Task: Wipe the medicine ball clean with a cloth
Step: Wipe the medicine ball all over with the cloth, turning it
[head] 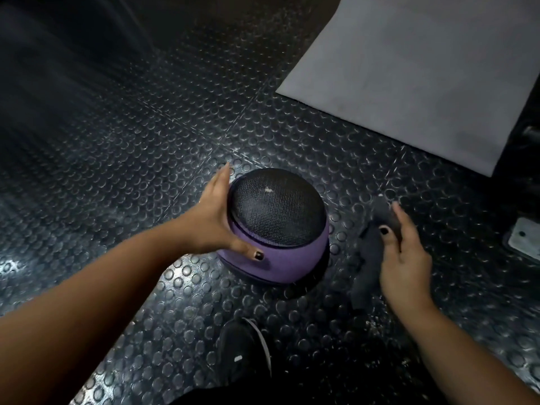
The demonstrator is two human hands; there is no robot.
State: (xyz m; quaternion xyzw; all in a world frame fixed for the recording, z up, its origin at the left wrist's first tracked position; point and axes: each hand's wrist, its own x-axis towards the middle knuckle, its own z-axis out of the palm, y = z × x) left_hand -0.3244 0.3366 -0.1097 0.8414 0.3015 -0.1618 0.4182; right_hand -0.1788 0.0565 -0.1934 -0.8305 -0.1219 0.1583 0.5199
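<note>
Seen from the head camera, the medicine ball [274, 226] is sitting on the studded floor [146, 147], the left hand [216, 220] spreading flat against its left side while the right hand [404, 258], just to its right and apart from it, is gripping a dark cloth [372, 255].

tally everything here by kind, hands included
medicine ball: 1
cloth: 1
mat: 1
shoe: 1
hands: 2, the left hand flat against the ball, the right hand holding the cloth
total: 6
</note>
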